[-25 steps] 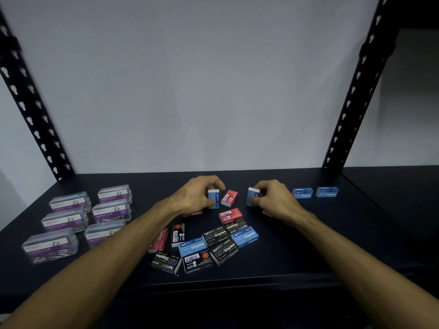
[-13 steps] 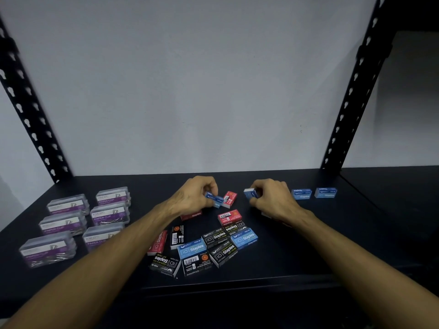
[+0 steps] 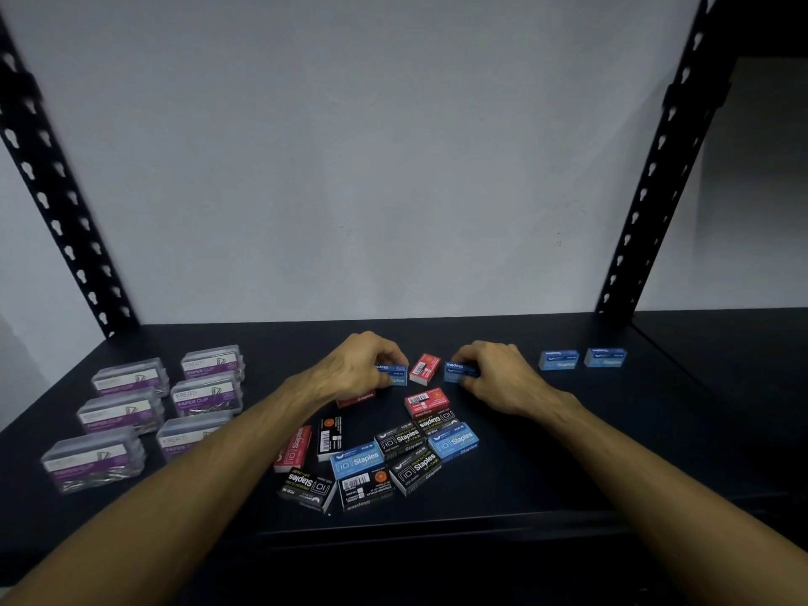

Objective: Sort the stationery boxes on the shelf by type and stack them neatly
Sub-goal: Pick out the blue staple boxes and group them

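Note:
My left hand grips a blue staples box lying flat on the black shelf. My right hand grips another blue staples box a little to the right. A red staples box stands tilted between them. In front of my hands lies a loose cluster of red, black and blue staples boxes. Two blue staples boxes sit side by side at the back right. Several clear paper clip boxes with purple labels are grouped at the left.
Black perforated uprights frame the shelf against a white wall. The shelf's front edge runs just below the box cluster. A darker shelf section continues to the right.
Both hands have turned their blue boxes from standing on end to lying flat on the shelf. The view shifted slightly; the other boxes have not moved.

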The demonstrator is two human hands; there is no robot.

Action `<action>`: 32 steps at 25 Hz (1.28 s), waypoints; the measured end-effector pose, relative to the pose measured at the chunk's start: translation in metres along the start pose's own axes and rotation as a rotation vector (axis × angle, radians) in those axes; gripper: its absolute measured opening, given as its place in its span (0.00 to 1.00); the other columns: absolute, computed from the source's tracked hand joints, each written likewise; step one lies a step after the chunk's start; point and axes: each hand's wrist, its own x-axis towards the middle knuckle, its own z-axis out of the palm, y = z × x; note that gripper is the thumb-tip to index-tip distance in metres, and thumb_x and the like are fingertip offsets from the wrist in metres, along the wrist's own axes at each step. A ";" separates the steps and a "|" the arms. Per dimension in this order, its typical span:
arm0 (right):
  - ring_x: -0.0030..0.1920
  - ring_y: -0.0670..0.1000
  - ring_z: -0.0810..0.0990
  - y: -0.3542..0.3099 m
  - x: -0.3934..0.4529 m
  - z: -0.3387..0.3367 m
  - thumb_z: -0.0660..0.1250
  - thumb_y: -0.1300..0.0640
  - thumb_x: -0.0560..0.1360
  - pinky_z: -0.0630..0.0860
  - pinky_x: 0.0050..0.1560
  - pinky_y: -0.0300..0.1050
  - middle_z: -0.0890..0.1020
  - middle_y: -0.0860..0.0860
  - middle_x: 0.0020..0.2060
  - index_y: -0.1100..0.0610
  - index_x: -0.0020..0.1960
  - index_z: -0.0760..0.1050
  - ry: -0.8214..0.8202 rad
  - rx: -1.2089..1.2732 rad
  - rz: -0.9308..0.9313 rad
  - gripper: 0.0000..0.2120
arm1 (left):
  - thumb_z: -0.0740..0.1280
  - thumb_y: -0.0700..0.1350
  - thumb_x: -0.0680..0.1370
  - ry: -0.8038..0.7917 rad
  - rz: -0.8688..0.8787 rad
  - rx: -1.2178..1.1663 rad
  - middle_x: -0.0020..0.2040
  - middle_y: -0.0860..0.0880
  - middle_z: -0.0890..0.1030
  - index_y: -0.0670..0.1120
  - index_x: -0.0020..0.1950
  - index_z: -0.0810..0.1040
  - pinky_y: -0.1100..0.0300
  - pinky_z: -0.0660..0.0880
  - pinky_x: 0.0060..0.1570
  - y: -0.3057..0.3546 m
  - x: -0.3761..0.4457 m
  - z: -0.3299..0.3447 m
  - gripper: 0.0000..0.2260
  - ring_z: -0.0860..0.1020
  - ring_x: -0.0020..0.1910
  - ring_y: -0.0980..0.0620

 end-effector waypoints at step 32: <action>0.54 0.52 0.79 0.108 -0.078 -0.076 0.63 0.66 0.74 0.75 0.59 0.53 0.82 0.50 0.54 0.50 0.56 0.79 0.109 -0.074 0.275 0.16 | 0.71 0.38 0.76 0.061 0.133 -0.076 0.58 0.48 0.82 0.47 0.61 0.80 0.62 0.75 0.47 0.161 0.071 0.085 0.14 0.80 0.50 0.53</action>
